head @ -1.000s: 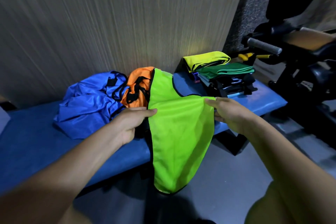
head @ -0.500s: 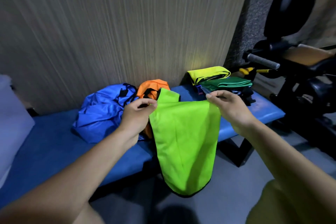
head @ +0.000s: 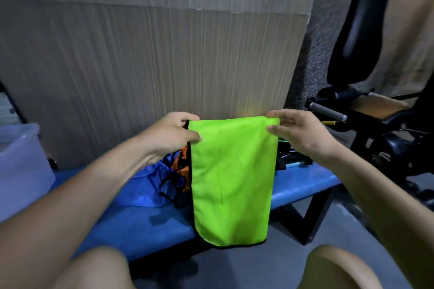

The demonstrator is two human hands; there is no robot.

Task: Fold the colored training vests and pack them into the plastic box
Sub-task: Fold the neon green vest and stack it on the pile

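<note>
Hanging lengthwise, green vest (head: pixel 231 178) pinched by both hands, hem down.

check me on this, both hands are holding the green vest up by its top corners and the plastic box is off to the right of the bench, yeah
Not quite. In the head view the plastic box sits at the left end of the bench, not the right. The rest holds: the left hand and the right hand each pinch a top corner of the green vest, which hangs in front of the bench.
</note>
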